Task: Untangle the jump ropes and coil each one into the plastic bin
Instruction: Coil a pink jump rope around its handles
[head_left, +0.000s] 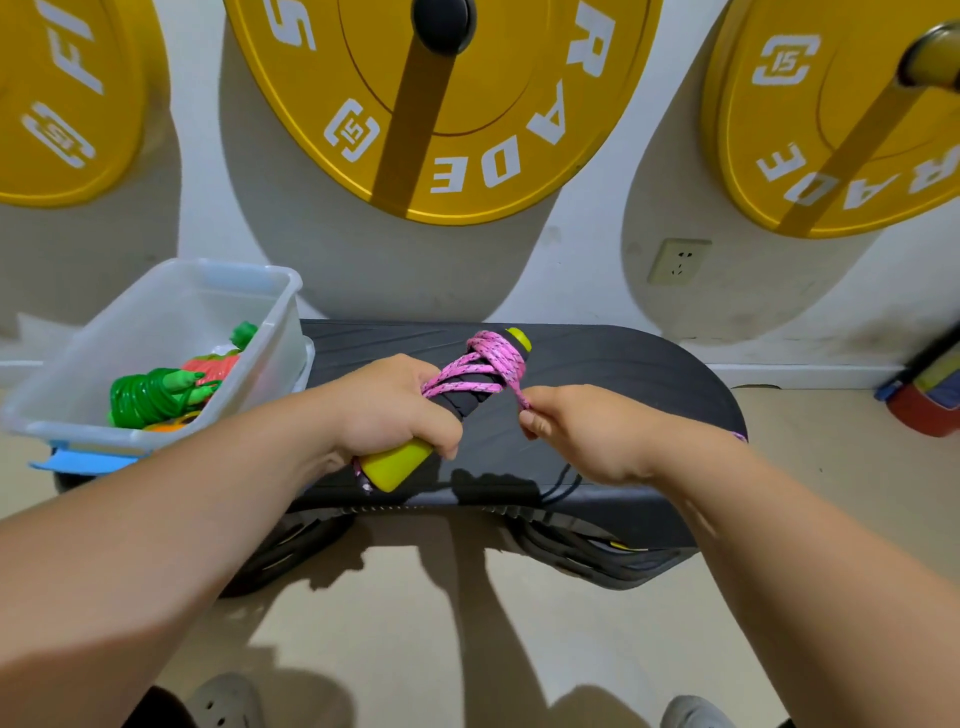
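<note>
Bin: the clear plastic bin sits at your far left, on the left end of the black padded board.
Bin contents: a coiled green plastic jump rope lies in the near part, with a red-orange rope just behind it.
Left hand: your left hand has its fingers curled round the lower half of the black foam handles with yellow-green ends, above the board.
Handle axis: the long axis runs diagonally. One yellow-green end points down-left toward you below your fist, and the other points up-right toward the wall.
Rope: the pink braided jump rope is wrapped in several turns around the upper part of the handles, between your two hands.
Right hand: your right hand pinches one pink strand between thumb and forefinger, just right of the handles. The strand runs up-left into the wraps.
</note>
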